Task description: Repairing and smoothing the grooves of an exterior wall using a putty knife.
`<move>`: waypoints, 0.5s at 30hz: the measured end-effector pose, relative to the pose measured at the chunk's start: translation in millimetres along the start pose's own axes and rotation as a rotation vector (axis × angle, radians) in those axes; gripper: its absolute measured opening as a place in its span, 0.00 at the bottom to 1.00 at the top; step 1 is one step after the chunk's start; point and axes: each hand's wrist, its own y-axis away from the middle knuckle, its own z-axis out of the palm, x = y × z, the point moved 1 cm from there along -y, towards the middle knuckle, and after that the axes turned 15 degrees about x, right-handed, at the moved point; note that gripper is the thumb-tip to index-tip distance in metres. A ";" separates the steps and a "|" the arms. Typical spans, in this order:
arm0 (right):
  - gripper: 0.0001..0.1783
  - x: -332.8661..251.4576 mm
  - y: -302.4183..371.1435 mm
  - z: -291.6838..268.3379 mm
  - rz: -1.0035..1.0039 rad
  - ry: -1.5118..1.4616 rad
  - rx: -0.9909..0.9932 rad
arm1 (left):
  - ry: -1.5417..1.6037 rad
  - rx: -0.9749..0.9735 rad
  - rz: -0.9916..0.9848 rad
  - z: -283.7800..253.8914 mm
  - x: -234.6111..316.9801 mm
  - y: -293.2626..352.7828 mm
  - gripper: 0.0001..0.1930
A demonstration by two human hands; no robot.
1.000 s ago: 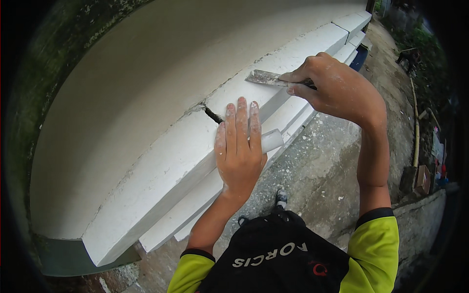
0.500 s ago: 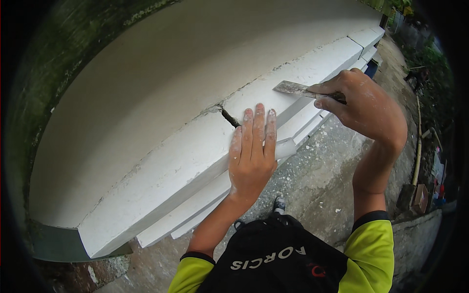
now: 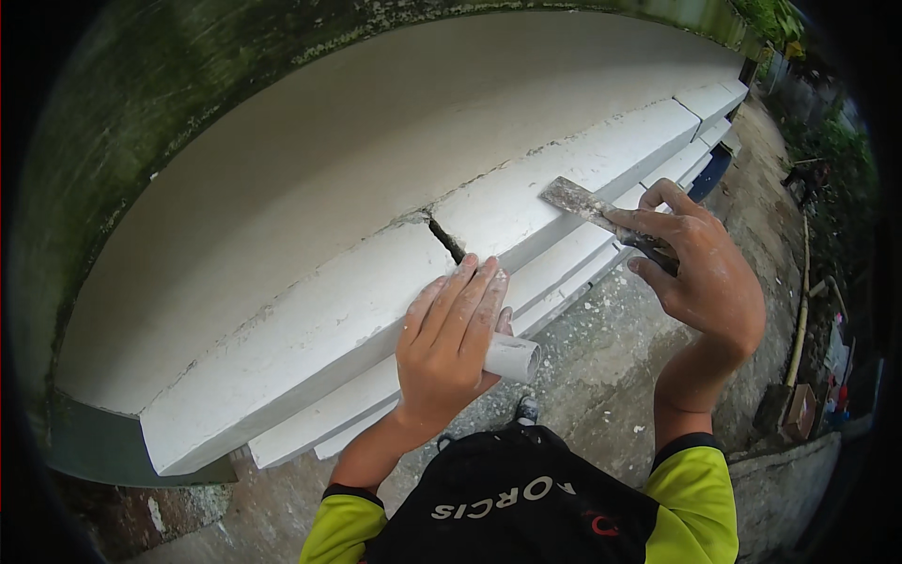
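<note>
A putty knife with a plaster-spattered blade is gripped in my right hand. Its blade lies over the front edge of a white moulded ledge; whether it touches cannot be told. My left hand, dusted white, is wrapped round a whitish roll that looks like a rolled sheet. The left fingertips reach the ledge's front edge, at the lower end of a dark gap in its top face. Part of the roll is hidden under the palm.
Behind the ledge rises a pale wall, with a mossy green surface beyond. Below lies a paint-spattered concrete floor. A dark blue object stands by the far ledge end. Debris and a stick lie along the right.
My left hand has slid off the ledge's top toward its front edge, and more of the roll shows. My right hand has lowered slightly, its fingers shifted on the putty knife.
</note>
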 end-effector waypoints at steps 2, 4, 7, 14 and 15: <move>0.23 4.2 -8.7 11.6 -0.062 0.003 0.022 | -0.051 -0.027 0.045 -25.9 -6.9 9.6 0.21; 0.22 5.8 -18.7 27.5 -0.109 0.012 0.043 | -0.073 0.016 -0.027 -43.2 -10.1 12.5 0.20; 0.13 6.8 -33.1 35.9 -0.178 0.122 0.074 | -0.176 0.054 -0.086 -57.3 -5.8 16.7 0.18; 0.16 -10.3 -32.0 50.2 -0.176 0.144 0.135 | -0.438 0.103 -0.156 -84.0 -10.2 28.2 0.18; 0.16 -12.8 -32.0 47.8 -0.081 0.164 0.078 | -0.475 0.111 -0.175 -81.5 -11.2 23.8 0.16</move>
